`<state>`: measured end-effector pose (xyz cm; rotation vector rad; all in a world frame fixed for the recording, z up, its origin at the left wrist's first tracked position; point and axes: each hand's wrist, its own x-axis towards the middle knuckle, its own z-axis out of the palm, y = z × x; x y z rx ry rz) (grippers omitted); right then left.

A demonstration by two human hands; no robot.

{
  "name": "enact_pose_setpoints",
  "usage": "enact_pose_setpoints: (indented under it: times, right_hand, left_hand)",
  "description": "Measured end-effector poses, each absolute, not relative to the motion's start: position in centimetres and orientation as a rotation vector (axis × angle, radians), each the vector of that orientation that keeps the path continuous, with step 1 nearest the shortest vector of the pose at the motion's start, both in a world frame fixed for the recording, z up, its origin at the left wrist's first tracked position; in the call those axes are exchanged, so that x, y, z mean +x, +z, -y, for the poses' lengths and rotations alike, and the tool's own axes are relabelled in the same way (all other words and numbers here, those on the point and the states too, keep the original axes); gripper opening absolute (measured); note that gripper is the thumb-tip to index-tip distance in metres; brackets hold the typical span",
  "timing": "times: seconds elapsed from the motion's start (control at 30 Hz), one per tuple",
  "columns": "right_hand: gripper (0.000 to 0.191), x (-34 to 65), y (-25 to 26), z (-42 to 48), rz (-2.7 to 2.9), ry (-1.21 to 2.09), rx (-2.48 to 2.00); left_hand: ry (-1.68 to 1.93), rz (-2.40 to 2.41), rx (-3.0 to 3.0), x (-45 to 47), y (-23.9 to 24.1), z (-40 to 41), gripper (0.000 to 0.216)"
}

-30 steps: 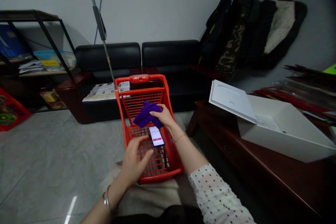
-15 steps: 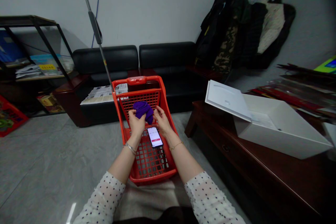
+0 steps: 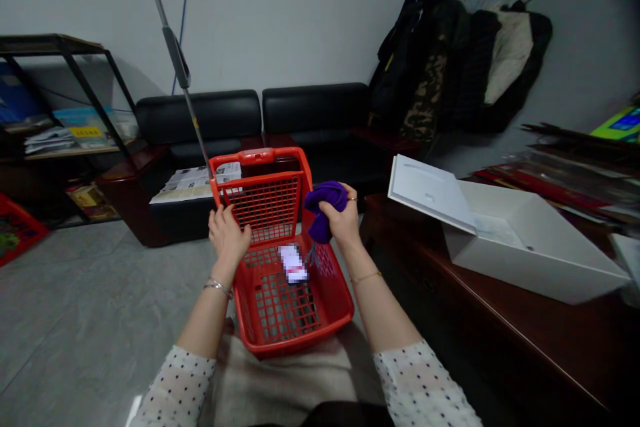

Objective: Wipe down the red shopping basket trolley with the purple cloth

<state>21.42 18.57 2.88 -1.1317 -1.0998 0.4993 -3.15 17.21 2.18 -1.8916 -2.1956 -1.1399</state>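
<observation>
A red plastic basket [image 3: 293, 333] rests on my lap, its handle raised at the far end. A phone [image 3: 293, 263] with a lit screen lies on the basket floor. My right hand [image 3: 341, 219] is closed round a bunched purple cloth [image 3: 324, 205], held above the basket's right rim. My left hand [image 3: 227, 237] rests on the basket's left rim, its fingers curled over the edge.
A dark wooden table [image 3: 505, 327] on my right carries an open white box [image 3: 520, 243] and stacked flat items. A black sofa [image 3: 260, 123] with newspapers stands ahead. A metal shelf [image 3: 55, 113] is at left, coats [image 3: 460, 60] hang at right, and a pole [image 3: 173, 57] leans by the basket.
My right hand carried the purple cloth from the basket's middle up and over to its right rim. My left hand let go of the cloth and moved to the left rim.
</observation>
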Motion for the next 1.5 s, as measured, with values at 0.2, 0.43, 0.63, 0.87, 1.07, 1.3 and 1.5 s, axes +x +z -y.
enact_pose_setpoints:
  times: [0.2, 0.43, 0.63, 0.87, 1.07, 1.3, 1.5]
  right_hand:
    - [0.067, 21.9, 0.0, -19.6, 1.605, 0.244, -1.709]
    - [0.061, 20.2, -2.2, -19.8, 1.655, 0.135, -1.777]
    - [0.054, 19.3, -1.8, -18.3, 1.733, 0.036, -1.740]
    - [0.057, 18.9, -1.6, -16.5, 1.679, 0.074, -1.733]
    - [0.043, 18.6, -2.2, -16.3, 1.733, -0.032, -1.759]
    - [0.033, 18.3, -0.7, -17.1, 1.902, -0.136, -1.859]
    - [0.047, 18.9, 1.3, -23.1, 1.959, -0.118, -1.757]
  left_hand:
    - [-0.849, 2.605, -1.948, -4.6, 0.4, -17.9, 0.094]
    - [-0.696, 2.491, -1.982, -5.0, 0.2, -18.3, 0.087]
    - [-0.546, 2.443, -2.000, -6.2, -0.4, -18.6, 0.089]
    - [-0.479, 2.181, -1.981, -6.9, -1.2, -18.0, 0.089]
    - [-0.358, 2.083, -2.022, -6.5, -1.5, -17.4, 0.083]
    - [-0.348, 1.980, -2.083, -7.2, -1.7, -17.2, 0.079]
    - [-0.382, 1.938, -2.093, -7.3, -2.0, -17.2, 0.076]
